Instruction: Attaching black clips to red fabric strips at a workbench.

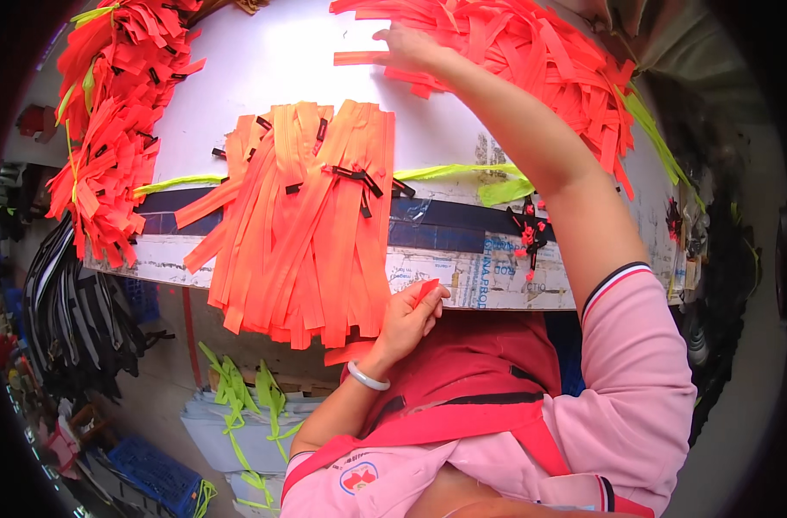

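Right hand (pixel 406 50): stood at the left end of the far strip pile (pixel 514 52), arm extended across the white table (pixel 212 108), fingers directed leftward.
Right fingers: appeared partly apart at the tips; glare and blur obscured them, and whether they gripped anything could not be told.
Projecting strip (pixel 357 58): lay at the far side of the table, just left of the right fingers, its free end pointing left.
Strip axis: ran left to right, roughly in line with the fingers and crosswise to the near bundle (pixel 311 233).
Nearer hand: the right; the left hand (pixel 402 326) was well apart, at the table's near edge.
Left fingers: closed together, thumb and fingertips pinching a red strip end (pixel 426 291).
Near bundle: lay just left of the left hand, its strips running mostly far to near and overhanging the table edge; black sliders (pixel 355 177) sat across its middle.
Left-hand pile (pixel 109 147): lay at the table's left side, tied with yellow-green ribbon (pixel 72 151), well apart from both hands.
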Available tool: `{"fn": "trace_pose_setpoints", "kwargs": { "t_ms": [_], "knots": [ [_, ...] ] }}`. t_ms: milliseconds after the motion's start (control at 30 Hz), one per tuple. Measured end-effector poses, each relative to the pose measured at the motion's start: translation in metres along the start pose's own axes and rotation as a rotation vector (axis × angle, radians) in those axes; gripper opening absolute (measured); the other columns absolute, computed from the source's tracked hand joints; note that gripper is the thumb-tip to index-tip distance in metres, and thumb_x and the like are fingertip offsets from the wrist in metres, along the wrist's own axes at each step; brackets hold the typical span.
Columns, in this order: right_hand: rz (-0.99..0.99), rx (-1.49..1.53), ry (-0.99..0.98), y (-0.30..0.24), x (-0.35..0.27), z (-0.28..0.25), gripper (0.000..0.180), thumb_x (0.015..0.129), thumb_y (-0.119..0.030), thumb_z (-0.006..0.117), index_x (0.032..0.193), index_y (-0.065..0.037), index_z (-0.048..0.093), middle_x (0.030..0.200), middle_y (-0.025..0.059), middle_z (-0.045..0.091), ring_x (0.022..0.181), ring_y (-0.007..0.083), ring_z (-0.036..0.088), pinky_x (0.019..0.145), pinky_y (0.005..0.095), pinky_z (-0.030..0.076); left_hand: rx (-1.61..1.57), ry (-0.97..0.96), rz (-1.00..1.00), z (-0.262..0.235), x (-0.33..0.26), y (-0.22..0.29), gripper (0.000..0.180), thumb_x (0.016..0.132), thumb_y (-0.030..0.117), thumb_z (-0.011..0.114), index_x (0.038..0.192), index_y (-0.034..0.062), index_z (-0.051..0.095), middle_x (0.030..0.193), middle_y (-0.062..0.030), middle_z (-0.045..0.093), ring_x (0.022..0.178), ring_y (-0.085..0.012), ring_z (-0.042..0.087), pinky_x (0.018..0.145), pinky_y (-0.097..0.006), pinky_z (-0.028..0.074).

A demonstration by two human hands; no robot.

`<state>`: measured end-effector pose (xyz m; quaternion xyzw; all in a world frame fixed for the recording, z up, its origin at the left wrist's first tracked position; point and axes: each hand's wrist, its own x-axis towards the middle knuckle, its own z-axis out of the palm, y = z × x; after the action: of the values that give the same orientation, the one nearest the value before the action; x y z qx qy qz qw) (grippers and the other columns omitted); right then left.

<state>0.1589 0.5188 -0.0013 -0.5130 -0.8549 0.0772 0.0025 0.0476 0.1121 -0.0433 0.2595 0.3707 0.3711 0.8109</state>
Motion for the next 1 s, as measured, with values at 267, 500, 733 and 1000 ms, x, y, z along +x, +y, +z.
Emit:
{"fn": "trace_pose_setpoints", "kwargs": {
  "t_ms": [267, 500, 733, 1000],
  "knots": [
    [-0.098, 0.104, 0.334, -0.015, 0.026, 0.016, 0.026, 0.086, -0.024, 0.063, 0.106, -0.006, 0.063, 0.1, 0.0187, 0.064, 0.105, 0.0333, 0.06, 0.087, 0.044, 0.049, 0.034, -0.027, -0.019, -0.001, -0.001, 0.002, 0.022, 0.1, 0.022, 0.049, 0.1, 0.003, 0.061, 0.071, 0.0008, 0.053, 0.049, -0.0034, 0.041, 0.044, -0.018, 0.032],
    [0.174, 1.117, 0.631, -0.075, -0.039, -0.189, 0.018, 0.094, -0.022, 0.056, 0.09, -0.005, 0.061, 0.064, -0.0006, 0.052, 0.056, 0.0059, 0.048, 0.05, 0.0259, 0.04, 0.051, -0.015, -0.015, -0.006, -0.005, 0.003, 0.022, 0.1, 0.023, 0.049, 0.1, 0.004, 0.06, 0.07, 0.0022, 0.052, 0.049, -0.0021, 0.041, 0.044, -0.018, 0.032],
    [-0.004, 0.467, 0.128, -0.009, -0.072, -0.149, 0.009, 0.089, -0.009, 0.058, 0.094, -0.001, 0.061, 0.068, 0.0044, 0.056, 0.063, 0.0144, 0.053, 0.06, 0.0298, 0.045, 0.069, -0.043, -0.001, -0.005, -0.004, 0.002, 0.022, 0.1, 0.023, 0.05, 0.099, 0.0029, 0.06, 0.071, 0.0004, 0.053, 0.048, -0.0038, 0.042, 0.044, -0.019, 0.032],
    [0.138, -0.204, -0.167, 0.061, -0.063, -0.014, 0.082, 0.072, -0.018, 0.067, 0.145, -0.01, 0.031, 0.12, 0.0183, 0.061, 0.111, 0.0326, 0.059, 0.086, 0.0419, 0.051, 0.107, -0.067, 0.002, 0.002, -0.003, 0.008, 0.021, 0.1, 0.021, 0.05, 0.099, 0.0025, 0.06, 0.07, 0.0005, 0.053, 0.048, -0.0037, 0.043, 0.044, -0.019, 0.033]
  ]
}}
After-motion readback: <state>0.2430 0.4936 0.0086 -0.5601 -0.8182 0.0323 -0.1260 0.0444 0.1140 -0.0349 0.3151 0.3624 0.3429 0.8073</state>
